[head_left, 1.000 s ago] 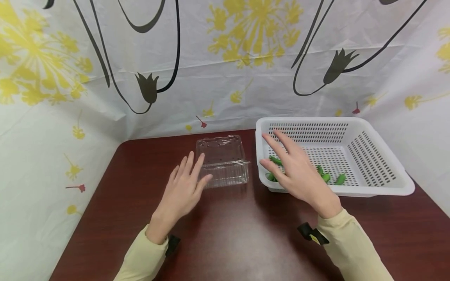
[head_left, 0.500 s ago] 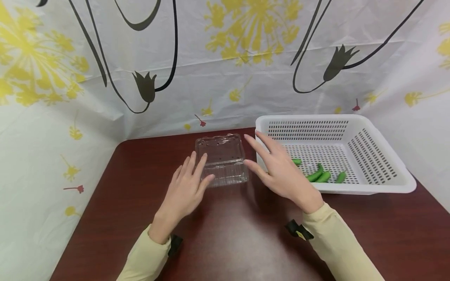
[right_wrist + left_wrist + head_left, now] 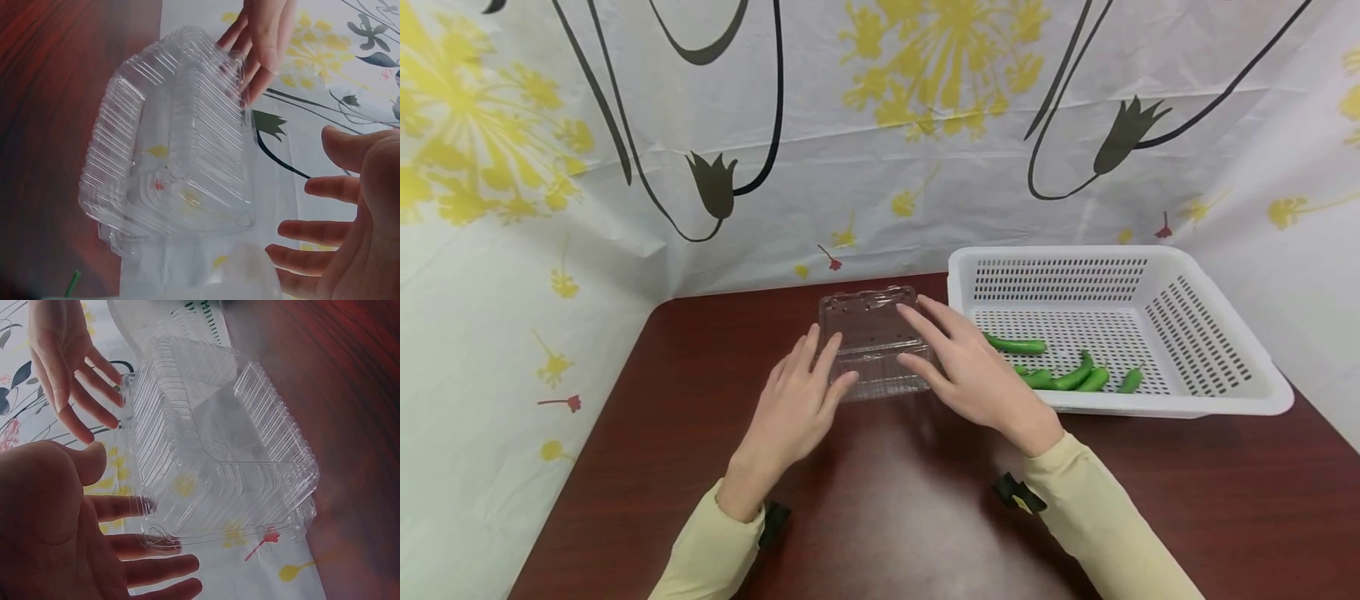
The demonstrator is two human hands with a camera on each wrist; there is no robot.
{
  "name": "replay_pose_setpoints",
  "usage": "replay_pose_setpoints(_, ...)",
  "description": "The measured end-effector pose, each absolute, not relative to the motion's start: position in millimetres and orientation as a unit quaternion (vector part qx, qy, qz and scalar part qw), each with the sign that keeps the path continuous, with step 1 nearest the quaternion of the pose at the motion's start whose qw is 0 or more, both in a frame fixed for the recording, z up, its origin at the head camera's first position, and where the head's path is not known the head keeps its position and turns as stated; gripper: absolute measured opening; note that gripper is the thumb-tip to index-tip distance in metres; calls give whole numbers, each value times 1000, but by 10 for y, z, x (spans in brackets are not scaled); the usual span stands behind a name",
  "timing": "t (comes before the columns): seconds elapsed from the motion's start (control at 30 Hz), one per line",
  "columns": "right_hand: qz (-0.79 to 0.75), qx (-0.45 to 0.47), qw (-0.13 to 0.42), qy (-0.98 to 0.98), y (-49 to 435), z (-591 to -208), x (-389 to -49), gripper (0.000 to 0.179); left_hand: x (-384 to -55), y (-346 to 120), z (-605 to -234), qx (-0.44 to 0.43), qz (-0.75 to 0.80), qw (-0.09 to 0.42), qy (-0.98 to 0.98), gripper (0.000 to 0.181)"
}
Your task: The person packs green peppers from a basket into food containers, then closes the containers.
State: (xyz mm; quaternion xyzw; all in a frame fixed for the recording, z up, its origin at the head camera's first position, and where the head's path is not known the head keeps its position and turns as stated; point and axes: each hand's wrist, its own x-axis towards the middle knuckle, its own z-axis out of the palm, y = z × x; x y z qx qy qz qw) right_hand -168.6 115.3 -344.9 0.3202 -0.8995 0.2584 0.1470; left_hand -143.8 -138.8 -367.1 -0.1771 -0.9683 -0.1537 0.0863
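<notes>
A clear plastic clamshell box [image 3: 880, 367] with ribbed walls stands on the table between my two hands. My left hand [image 3: 788, 408] is at its left side, fingers straight and spread. In the left wrist view, some of those fingers [image 3: 119, 508] show through the box's clear rim. On the other side, my right hand [image 3: 981, 383] reaches toward the box with straight, parted fingers and holds nothing. In the right wrist view, a gap shows between this hand [image 3: 350, 231] and the box wall [image 3: 215, 137].
A white perforated plastic basket [image 3: 1195, 405] stands at the right, behind the right forearm. Several green chili peppers [image 3: 1075, 373] lie in it along the near side. The dark red wooden table [image 3: 865, 508] ends at a white patterned sheet [image 3: 880, 200] hung behind and beside it.
My right hand has moved left from over the basket to the right side of the box, leaving more peppers visible. The left hand has stayed almost where it was.
</notes>
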Motion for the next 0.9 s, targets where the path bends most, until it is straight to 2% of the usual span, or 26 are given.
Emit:
replay_pose_setpoints(0.43, 240, 339, 150, -897, 1045, -3605, -1743, 53, -1442, -1350, -3670, -183, -150, 103, -966, 54)
replay_pose_setpoints(0.9, 204, 373, 161, -891, 1038, -3689, -1792, 33, -1452, -1354, -3628, -185, -157, 94, -966, 44)
